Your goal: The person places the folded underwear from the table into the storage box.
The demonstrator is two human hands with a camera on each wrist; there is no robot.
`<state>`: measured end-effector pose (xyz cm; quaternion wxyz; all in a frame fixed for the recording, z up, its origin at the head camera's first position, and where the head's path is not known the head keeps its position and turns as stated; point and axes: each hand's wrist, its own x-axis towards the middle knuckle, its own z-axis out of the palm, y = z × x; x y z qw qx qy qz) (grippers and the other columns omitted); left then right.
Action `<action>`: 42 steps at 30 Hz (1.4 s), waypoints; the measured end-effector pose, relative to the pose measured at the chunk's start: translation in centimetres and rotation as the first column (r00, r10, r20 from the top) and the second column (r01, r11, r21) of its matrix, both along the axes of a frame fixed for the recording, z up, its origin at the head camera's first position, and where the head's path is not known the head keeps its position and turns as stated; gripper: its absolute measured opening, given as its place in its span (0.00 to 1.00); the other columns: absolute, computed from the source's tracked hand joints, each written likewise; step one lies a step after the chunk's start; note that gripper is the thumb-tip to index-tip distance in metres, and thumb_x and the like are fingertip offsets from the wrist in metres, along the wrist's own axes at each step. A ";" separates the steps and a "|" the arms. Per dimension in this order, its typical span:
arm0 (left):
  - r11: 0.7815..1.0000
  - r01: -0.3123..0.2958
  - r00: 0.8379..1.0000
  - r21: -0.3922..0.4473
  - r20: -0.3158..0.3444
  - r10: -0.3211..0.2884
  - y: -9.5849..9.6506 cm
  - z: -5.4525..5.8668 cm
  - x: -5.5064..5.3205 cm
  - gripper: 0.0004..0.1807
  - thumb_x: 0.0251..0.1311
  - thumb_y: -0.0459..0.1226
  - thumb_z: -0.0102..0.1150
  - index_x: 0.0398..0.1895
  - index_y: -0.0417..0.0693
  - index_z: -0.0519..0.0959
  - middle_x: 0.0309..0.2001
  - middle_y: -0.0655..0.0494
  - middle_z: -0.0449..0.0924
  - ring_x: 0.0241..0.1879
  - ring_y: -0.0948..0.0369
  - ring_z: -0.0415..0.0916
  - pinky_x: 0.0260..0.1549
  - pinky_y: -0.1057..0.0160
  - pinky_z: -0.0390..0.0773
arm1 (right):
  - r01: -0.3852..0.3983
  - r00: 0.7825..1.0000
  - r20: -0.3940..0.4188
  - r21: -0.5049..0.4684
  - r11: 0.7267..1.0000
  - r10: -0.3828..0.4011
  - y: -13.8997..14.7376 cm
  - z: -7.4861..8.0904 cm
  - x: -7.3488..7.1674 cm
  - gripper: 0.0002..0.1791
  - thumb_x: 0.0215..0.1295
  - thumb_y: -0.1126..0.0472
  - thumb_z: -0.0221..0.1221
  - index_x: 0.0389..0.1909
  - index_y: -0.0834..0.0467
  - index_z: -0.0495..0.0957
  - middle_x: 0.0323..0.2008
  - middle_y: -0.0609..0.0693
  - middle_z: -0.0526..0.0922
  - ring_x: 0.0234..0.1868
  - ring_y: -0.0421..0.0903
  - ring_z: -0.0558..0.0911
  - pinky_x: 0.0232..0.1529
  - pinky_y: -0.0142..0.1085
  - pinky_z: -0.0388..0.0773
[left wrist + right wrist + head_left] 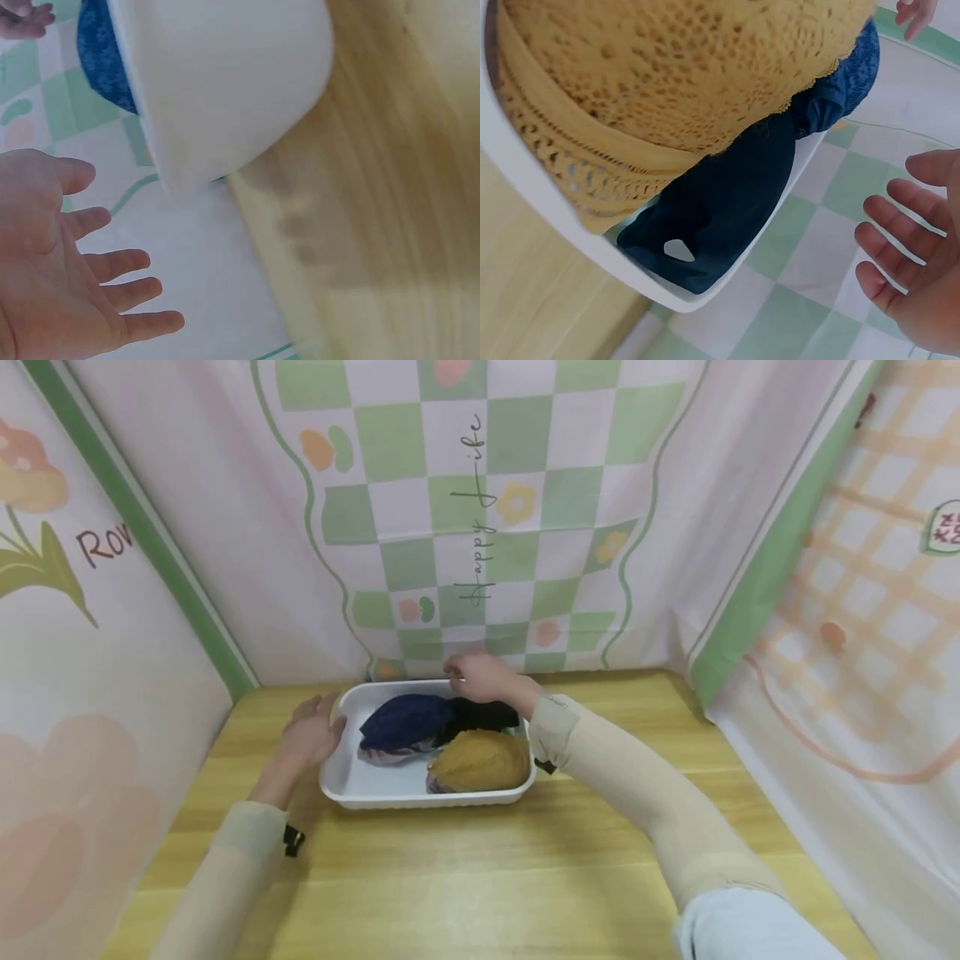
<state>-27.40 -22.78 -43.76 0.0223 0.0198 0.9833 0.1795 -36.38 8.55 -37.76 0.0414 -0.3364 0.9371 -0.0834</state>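
Observation:
A white plastic tray (pixel 375 797) on the table holds several garments. At its near right lies a folded mustard-yellow lace bra (pixel 480 762). A dark blue folded bra (pixel 408 720) fills the left part, and a black garment (pixel 487 716) lies behind the yellow one. Beside the tray's left wall is my left hand (pixel 313 731), its fingers spread and empty in the left wrist view. My right hand (pixel 487 678) hovers over the tray's far rim above the black garment. In the right wrist view its fingers (pixel 900 225) are loosely bent and hold nothing.
The tray stands near the back edge of the wooden table (pixel 435 885). A green-and-white checked curtain (pixel 480 527) hangs right behind it. More printed curtains close off the left (pixel 90 693) and right (pixel 847 693) sides.

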 end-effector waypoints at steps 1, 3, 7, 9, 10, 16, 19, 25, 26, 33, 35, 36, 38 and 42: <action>1.000 0.003 1.000 -0.008 -0.008 -0.003 0.1 0.2 0.1 0.34 0.77 0.48 0.35 0.80 0.43 0.47 0.75 0.25 0.47 0.74 0.29 0.45 0.68 0.29 0.53 | 0.004 1.000 -0.009 0.004 1.000 -0.004 0.2 0.0 0.2 0.22 0.72 0.56 0.53 0.63 0.59 0.76 0.57 0.54 0.83 0.59 0.52 0.81 0.63 0.45 0.75; 0.999 0.010 1.000 -0.030 -0.028 -0.011 0.2 0.7 0.2 0.34 0.77 0.48 0.34 0.80 0.44 0.47 0.75 0.25 0.49 0.73 0.29 0.47 0.68 0.30 0.54 | 0.011 1.000 -0.027 -0.003 1.000 -0.011 0.7 0.0 0.6 0.22 0.72 0.55 0.53 0.62 0.59 0.77 0.58 0.54 0.83 0.60 0.52 0.81 0.63 0.46 0.75; 0.998 0.029 0.997 -0.047 -0.064 -0.032 0.5 1.4 0.6 0.33 0.77 0.47 0.35 0.79 0.45 0.48 0.74 0.27 0.51 0.73 0.30 0.50 0.68 0.32 0.57 | 0.017 0.999 -0.049 -0.016 1.000 -0.018 1.9 -0.1 1.7 0.21 0.72 0.55 0.54 0.61 0.59 0.78 0.59 0.55 0.83 0.61 0.54 0.79 0.64 0.47 0.73; 0.998 0.039 0.996 -0.057 -0.081 -0.043 0.7 1.8 0.9 0.32 0.77 0.46 0.35 0.79 0.46 0.49 0.75 0.28 0.52 0.73 0.31 0.50 0.68 0.32 0.58 | 0.017 0.998 -0.056 -0.027 0.999 -0.018 2.5 0.1 2.4 0.21 0.71 0.56 0.54 0.61 0.59 0.78 0.59 0.56 0.82 0.61 0.55 0.79 0.64 0.48 0.74; 0.997 0.043 0.995 -0.060 -0.089 -0.049 0.8 2.0 1.0 0.32 0.77 0.46 0.36 0.79 0.46 0.50 0.75 0.29 0.52 0.73 0.31 0.51 0.68 0.32 0.58 | 0.018 0.998 -0.060 -0.029 0.999 -0.020 2.9 0.2 2.8 0.21 0.71 0.56 0.54 0.60 0.59 0.78 0.59 0.56 0.82 0.62 0.55 0.79 0.64 0.49 0.73; 0.990 0.095 0.983 -0.107 -0.149 -0.111 1.6 3.5 2.3 0.31 0.76 0.45 0.38 0.79 0.46 0.52 0.74 0.28 0.55 0.73 0.32 0.53 0.68 0.33 0.59 | -0.003 0.999 -0.052 -0.053 0.999 0.001 5.0 0.9 5.4 0.21 0.74 0.54 0.53 0.63 0.57 0.77 0.61 0.55 0.81 0.64 0.55 0.77 0.66 0.50 0.72; 0.981 0.136 0.970 -0.136 -0.182 -0.160 2.2 4.4 3.2 0.30 0.77 0.44 0.39 0.77 0.43 0.55 0.72 0.27 0.58 0.72 0.33 0.55 0.68 0.33 0.59 | -0.027 0.999 -0.049 -0.076 0.997 0.023 6.0 1.3 6.5 0.20 0.74 0.54 0.54 0.62 0.57 0.77 0.60 0.55 0.82 0.62 0.54 0.79 0.65 0.50 0.73; 0.951 0.233 0.924 -0.203 -0.258 -0.281 3.5 5.9 5.2 0.28 0.76 0.41 0.44 0.74 0.39 0.61 0.68 0.30 0.67 0.67 0.34 0.64 0.67 0.38 0.64 | -0.030 0.999 -0.039 -0.081 0.996 0.027 7.3 1.6 8.7 0.21 0.75 0.52 0.54 0.63 0.55 0.77 0.61 0.54 0.81 0.62 0.54 0.78 0.63 0.50 0.74; 0.946 0.243 0.919 -0.215 -0.262 -0.295 3.7 6.1 5.6 0.28 0.75 0.41 0.44 0.74 0.39 0.61 0.67 0.30 0.68 0.67 0.35 0.65 0.67 0.39 0.65 | -0.025 0.999 -0.034 -0.078 0.997 0.023 7.5 1.6 9.1 0.21 0.75 0.52 0.54 0.63 0.55 0.76 0.61 0.53 0.80 0.62 0.54 0.78 0.63 0.50 0.74; 0.908 0.310 0.869 -0.282 -0.303 -0.391 5.6 7.3 8.4 0.28 0.73 0.41 0.50 0.72 0.39 0.66 0.65 0.31 0.72 0.64 0.35 0.70 0.63 0.40 0.70 | -0.062 0.996 -0.070 -0.092 0.994 0.056 8.7 2.2 12.3 0.20 0.73 0.54 0.56 0.62 0.54 0.77 0.60 0.51 0.82 0.60 0.52 0.80 0.60 0.48 0.76; 0.894 0.336 0.857 -0.296 -0.299 -0.420 6.3 7.5 9.4 0.27 0.74 0.42 0.50 0.71 0.39 0.67 0.66 0.33 0.72 0.65 0.36 0.70 0.63 0.40 0.71 | -0.088 0.993 -0.091 -0.099 0.991 0.079 9.1 2.4 13.4 0.19 0.72 0.55 0.57 0.61 0.55 0.78 0.58 0.51 0.83 0.59 0.52 0.80 0.60 0.48 0.76; 0.885 0.353 0.852 -0.303 -0.287 -0.438 6.6 7.5 9.9 0.27 0.74 0.42 0.50 0.71 0.40 0.67 0.66 0.34 0.72 0.66 0.37 0.69 0.64 0.40 0.70 | -0.098 0.991 -0.098 -0.103 0.990 0.088 9.3 2.4 14.0 0.19 0.72 0.55 0.57 0.60 0.55 0.78 0.57 0.51 0.83 0.59 0.51 0.80 0.60 0.48 0.76; 0.867 0.388 0.838 -0.312 -0.273 -0.473 7.3 7.6 11.0 0.27 0.74 0.43 0.50 0.71 0.40 0.68 0.67 0.35 0.72 0.66 0.38 0.69 0.65 0.42 0.70 | -0.105 0.989 -0.112 -0.103 0.989 0.094 9.8 2.4 15.1 0.19 0.71 0.54 0.57 0.60 0.54 0.78 0.57 0.50 0.83 0.59 0.50 0.80 0.59 0.47 0.77; 0.836 0.443 0.807 -0.325 -0.263 -0.530 8.5 7.6 12.8 0.26 0.73 0.44 0.52 0.70 0.42 0.70 0.67 0.39 0.73 0.68 0.41 0.69 0.66 0.46 0.70 | -0.111 0.987 -0.125 -0.111 0.988 0.097 10.7 2.4 17.3 0.19 0.71 0.53 0.58 0.60 0.53 0.79 0.56 0.48 0.84 0.58 0.48 0.80 0.59 0.46 0.77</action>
